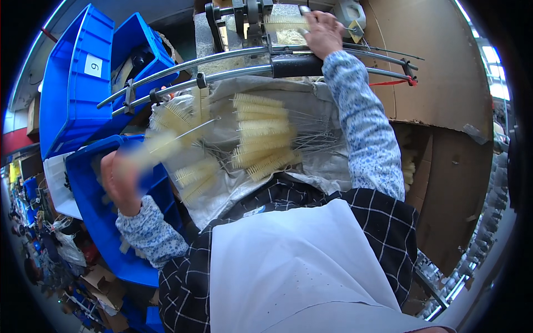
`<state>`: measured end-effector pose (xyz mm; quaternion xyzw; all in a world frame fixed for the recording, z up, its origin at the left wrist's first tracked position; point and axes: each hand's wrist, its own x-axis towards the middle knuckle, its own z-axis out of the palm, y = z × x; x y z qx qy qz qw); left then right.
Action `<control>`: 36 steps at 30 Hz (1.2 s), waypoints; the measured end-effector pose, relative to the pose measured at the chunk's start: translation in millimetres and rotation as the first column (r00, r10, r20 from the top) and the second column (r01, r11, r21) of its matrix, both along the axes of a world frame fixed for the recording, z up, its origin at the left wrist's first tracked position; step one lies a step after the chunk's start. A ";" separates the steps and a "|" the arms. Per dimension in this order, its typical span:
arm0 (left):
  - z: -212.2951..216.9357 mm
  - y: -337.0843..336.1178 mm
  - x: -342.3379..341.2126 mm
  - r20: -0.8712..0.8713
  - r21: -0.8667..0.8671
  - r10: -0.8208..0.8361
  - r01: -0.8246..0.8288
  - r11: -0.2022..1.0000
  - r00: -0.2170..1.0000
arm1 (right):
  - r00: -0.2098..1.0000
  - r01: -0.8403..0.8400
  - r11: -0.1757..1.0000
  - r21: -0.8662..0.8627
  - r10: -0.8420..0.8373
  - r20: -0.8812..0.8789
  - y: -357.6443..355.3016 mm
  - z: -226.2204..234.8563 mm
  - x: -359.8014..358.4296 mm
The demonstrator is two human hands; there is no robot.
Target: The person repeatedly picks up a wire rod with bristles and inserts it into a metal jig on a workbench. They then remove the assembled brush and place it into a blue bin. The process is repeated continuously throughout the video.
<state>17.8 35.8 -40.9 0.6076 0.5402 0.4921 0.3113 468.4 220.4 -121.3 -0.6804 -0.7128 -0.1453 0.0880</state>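
My left hand [119, 183] is blurred with motion and grips a cream bristle brush [158, 145] on a wire stem, held over the blue bin [91, 222] at my left. My right hand [322, 30] reaches up to the machine [250, 22] at the top and holds another cream brush [286, 22] against it. Between my arms, several cream wire-stemmed brushes [264, 141] lie in a pile on a grey woven sack [311, 111] in my lap.
Two curved metal rails [222, 64] cross in front of the machine. Stacked blue bins [78, 77] stand at the upper left. A large cardboard sheet [438, 83] walls off the right side. Boxes and clutter lie on the floor at lower left.
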 end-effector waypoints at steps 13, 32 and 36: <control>-4.6 -8.2 -26.3 0.587 0.142 -0.004 -0.098 0.985 0.810 | 0.947 0.045 0.996 0.079 -0.017 -0.321 -10.2 -17.7 -9.8; -5.6 13.2 14.7 0.660 0.129 -0.060 -0.034 0.991 0.749 | 0.936 0.071 0.994 -0.089 -0.097 -0.339 -7.8 -3.6 -96.5; -0.8 6.4 2.2 0.671 0.147 -0.106 0.009 0.989 0.734 | 0.959 0.072 0.997 -0.038 -0.080 -0.272 -8.9 -9.0 -52.3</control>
